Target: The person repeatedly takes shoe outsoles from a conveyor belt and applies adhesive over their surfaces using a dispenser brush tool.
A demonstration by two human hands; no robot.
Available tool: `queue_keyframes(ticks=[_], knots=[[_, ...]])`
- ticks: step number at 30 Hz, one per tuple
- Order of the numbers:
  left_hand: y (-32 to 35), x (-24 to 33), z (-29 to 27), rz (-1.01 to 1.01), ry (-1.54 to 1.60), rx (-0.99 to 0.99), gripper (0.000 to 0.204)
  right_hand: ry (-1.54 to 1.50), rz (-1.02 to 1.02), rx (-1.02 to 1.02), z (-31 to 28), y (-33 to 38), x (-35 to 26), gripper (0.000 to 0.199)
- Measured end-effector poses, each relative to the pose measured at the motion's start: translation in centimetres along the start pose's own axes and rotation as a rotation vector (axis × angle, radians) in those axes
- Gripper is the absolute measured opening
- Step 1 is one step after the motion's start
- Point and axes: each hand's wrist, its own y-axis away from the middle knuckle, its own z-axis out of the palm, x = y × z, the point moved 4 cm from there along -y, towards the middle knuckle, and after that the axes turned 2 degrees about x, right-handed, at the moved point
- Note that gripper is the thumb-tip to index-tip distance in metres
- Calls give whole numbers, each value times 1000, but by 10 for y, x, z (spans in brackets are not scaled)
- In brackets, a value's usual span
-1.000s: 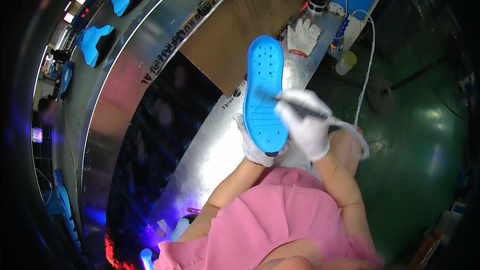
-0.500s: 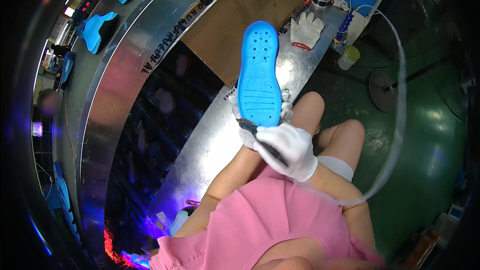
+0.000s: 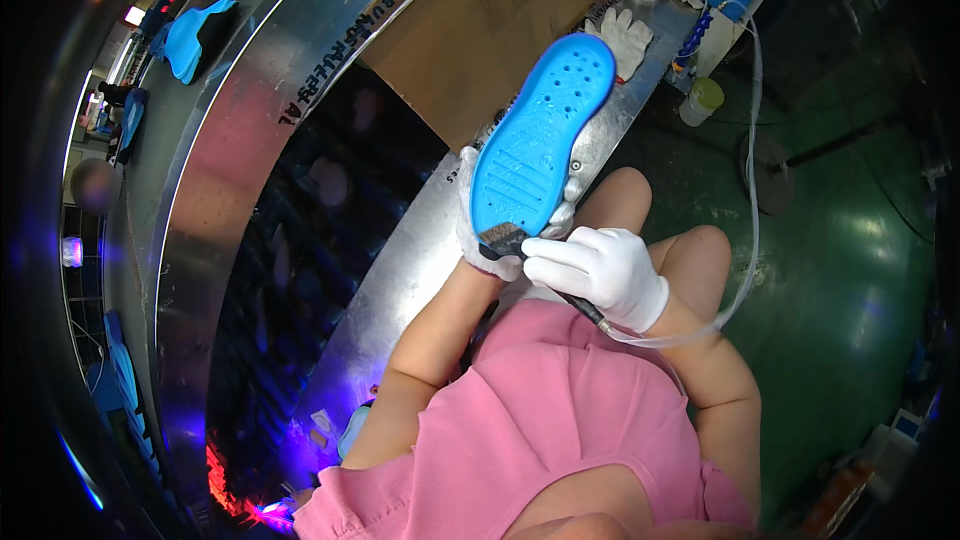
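My left hand (image 3: 480, 230), in a white knit glove, grips the heel end of a bright blue foam shoe sole with rows of round holes (image 3: 540, 145); fingers wrap behind it, mostly hidden. The sole stands tilted, toe pointing toward 1 o'clock, its flat perforated face turned up to me. It is held in the air above the curved silver metal bench edge (image 3: 420, 270), just past my bare knees.

My right hand (image 3: 600, 275), also in a white glove, is closed around a slim dark-handled brush (image 3: 510, 240). The bristle end touches the sole's heel at its 7 o'clock edge. From the handle's back end a thin clear hose (image 3: 745, 240) loops out toward 3 o'clock, then climbs toward 12.

At 12 o'clock from the sole's toe, a spare white glove (image 3: 625, 35) lies on the bench. At 2 o'clock from it, a small jar with a yellow-green lid (image 3: 700, 100) stands on the green floor. A brown cardboard sheet (image 3: 480, 40) lies at 11 o'clock. More blue soles (image 3: 190, 35) sit on the conveyor far off at 10 o'clock.
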Motion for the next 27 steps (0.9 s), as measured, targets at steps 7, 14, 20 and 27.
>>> queue_keyframes(ticks=[7, 14, 20, 27], knots=[[4, 27, -40, 20, -415, 224, 73, -47, -43, -190, -14, -14, 7, 25], [-7, 38, -6, -247, -344, -24, 65, -274, 137, -161, -7, -20, 8, 22], [-7, 48, -11, -231, -467, 217, 76, -234, 110, -65, -1, -18, 7, 24], [-8, 49, -3, -324, -403, 212, 73, -165, 177, -44, -4, -16, 12, 22]])
